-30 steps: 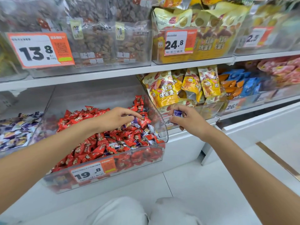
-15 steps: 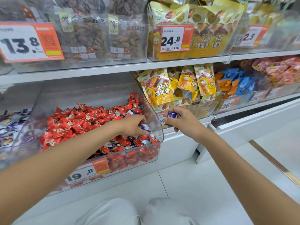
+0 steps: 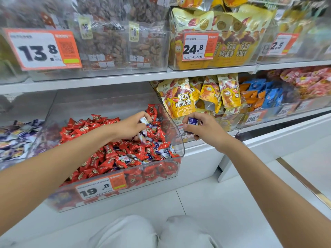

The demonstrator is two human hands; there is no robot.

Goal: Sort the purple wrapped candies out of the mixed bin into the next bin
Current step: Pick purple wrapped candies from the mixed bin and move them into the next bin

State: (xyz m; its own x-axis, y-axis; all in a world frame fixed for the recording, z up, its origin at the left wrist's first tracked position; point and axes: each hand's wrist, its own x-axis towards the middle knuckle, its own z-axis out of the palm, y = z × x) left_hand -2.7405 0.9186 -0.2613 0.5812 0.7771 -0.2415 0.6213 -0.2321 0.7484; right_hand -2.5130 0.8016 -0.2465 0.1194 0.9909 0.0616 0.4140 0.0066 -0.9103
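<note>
**2 hands, 2 purple catches, none in the next bin yet**

The mixed bin point(image 3: 179, 140) fills the lower shelf. Its clear front tilts toward the person, so the red candies point(image 3: 100, 154) slope within easy reach. On its left sits the next bin point(image 3: 7, 164), blurred and cut off by the frame edge, with purple wrappers heaped inside.

The left hand point(image 3: 129, 127) is down in the pile, finger and thumb pinching a purple-and-white candy point(image 3: 144, 120) at the back right corner. Its lower fingers are lost among the wrappers.

The right hand point(image 3: 206, 129) hovers outside the bin's right wall, curled round a purple candy point(image 3: 192, 121), probably parking it to free the left hand for digging. I cannot tell whether its palm hides more.

More purple candies point(image 3: 159, 149) lie near the front right.
</note>
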